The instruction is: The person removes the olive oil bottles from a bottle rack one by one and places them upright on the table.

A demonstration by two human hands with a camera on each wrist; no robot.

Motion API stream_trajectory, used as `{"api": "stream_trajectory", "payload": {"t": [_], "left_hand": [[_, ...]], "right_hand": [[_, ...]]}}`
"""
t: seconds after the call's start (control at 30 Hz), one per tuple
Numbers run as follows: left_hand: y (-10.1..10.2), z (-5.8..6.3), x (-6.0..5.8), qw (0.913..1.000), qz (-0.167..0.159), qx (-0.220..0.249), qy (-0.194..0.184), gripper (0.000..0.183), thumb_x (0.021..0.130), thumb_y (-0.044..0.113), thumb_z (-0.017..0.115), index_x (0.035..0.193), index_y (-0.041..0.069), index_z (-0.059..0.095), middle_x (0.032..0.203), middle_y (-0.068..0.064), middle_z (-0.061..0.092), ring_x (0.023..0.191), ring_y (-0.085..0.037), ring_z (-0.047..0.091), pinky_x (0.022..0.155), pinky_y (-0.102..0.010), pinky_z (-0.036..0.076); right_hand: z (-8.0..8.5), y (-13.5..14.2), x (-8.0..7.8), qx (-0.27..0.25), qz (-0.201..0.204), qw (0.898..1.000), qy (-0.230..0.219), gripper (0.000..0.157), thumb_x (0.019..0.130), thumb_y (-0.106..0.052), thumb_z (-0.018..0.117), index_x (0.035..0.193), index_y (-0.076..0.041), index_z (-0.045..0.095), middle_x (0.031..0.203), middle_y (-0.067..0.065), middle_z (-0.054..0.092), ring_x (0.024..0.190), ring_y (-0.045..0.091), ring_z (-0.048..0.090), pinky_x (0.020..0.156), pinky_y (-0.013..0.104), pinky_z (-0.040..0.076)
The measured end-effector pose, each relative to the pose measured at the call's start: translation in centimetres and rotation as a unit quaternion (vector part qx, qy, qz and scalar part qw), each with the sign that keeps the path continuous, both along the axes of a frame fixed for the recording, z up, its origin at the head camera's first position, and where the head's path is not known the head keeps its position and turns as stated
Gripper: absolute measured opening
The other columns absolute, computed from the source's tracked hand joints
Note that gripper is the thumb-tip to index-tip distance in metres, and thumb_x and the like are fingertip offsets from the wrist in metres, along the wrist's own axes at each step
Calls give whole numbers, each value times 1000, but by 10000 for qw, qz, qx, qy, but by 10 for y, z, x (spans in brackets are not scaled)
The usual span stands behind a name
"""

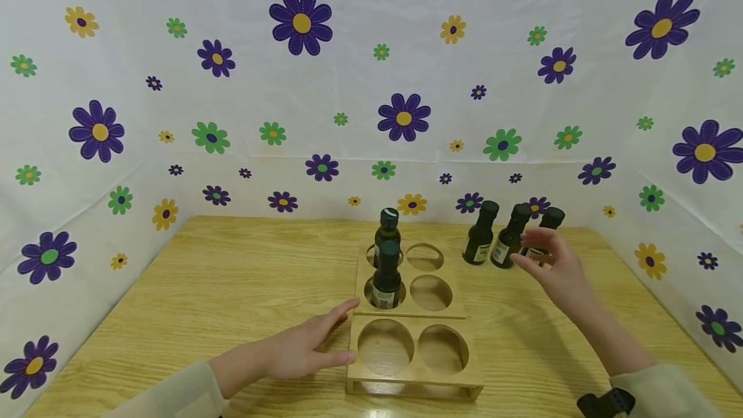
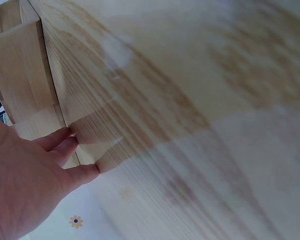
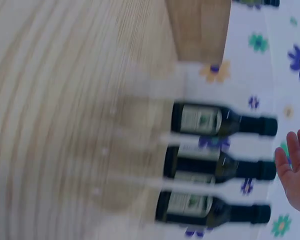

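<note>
My left hand [image 1: 307, 347] rests on the left side of a stepped wooden bottle rack [image 1: 415, 376], thumb and fingers spread along its edge. In the left wrist view, the fingertips of that hand [image 2: 35, 175] meet the rack's side low down. Two dark green bottles stand in the rack's left column, a rear bottle [image 1: 387, 232] and a nearer bottle [image 1: 387, 276]. My right hand [image 1: 560, 273], fingers loosely bent and nothing in them, is raised beside three upright bottles: left [image 1: 480, 237], middle [image 1: 511, 237] and right [image 1: 551, 218], the last partly hidden behind it.
The rack's other round holes show bare wood through them, including the front right hole [image 1: 443, 350]. A wood-grain table [image 1: 244, 276] lies under everything. Flower-print cloth [image 1: 348, 82] hangs behind the table and along both sides.
</note>
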State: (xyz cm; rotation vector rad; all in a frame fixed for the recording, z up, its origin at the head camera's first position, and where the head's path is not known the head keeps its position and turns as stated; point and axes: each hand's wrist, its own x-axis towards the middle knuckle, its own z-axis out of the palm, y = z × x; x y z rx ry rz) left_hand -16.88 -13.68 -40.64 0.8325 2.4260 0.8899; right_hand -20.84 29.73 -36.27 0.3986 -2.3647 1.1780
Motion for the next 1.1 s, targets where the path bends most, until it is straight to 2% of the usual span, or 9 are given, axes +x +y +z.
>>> {"api": "stream_trajectory", "payload": {"t": [0.2,0.3,0.43,0.63,0.87,1.1], "left_hand": [[-1,-1,-1,10000,-14,17,-15,76,96,57,49,155,41,3,155,-11,29,140,-33,27,109,-59,23],[-1,-2,-1,10000,-12,21,-38,76,96,57,49,154,42,3,155,-11,30,140,-32,27,109,-59,23],[-1,-2,-1,10000,-10,38,-42,76,96,57,49,155,41,3,154,-11,31,140,-32,27,109,-59,23],[0,-1,-1,9999,-41,75,-61,76,96,57,49,155,41,3,154,-10,31,140,-31,28,109,-59,23],[-1,-1,-2,10000,-32,43,-21,76,96,57,49,155,42,3,154,-10,31,140,-32,28,109,-60,23],[-1,-1,-1,10000,-11,18,23,76,96,58,49,154,42,3,154,-10,31,139,-33,28,108,-60,24]], "right_hand": [[2,-36,3,24,726,9973,-106,44,88,2,69,127,2,50,118,7,55,101,-4,50,82,13,44],[2,-53,3,-36,1028,9944,-222,44,88,1,70,127,1,51,119,11,57,104,7,54,83,19,47],[-1,-72,2,30,1373,9898,-368,43,87,-2,72,126,-1,52,119,9,58,107,23,56,86,30,50],[-8,-95,-1,147,1914,9797,-569,46,86,-4,73,127,-4,52,120,11,58,109,31,55,87,45,49],[-10,-118,-8,313,2272,9682,-995,53,84,-12,78,130,-5,52,124,11,58,111,30,55,90,49,47],[-11,-132,-15,566,2577,9586,-1073,53,84,-12,78,129,-2,51,125,15,57,111,28,57,89,49,47]]}}
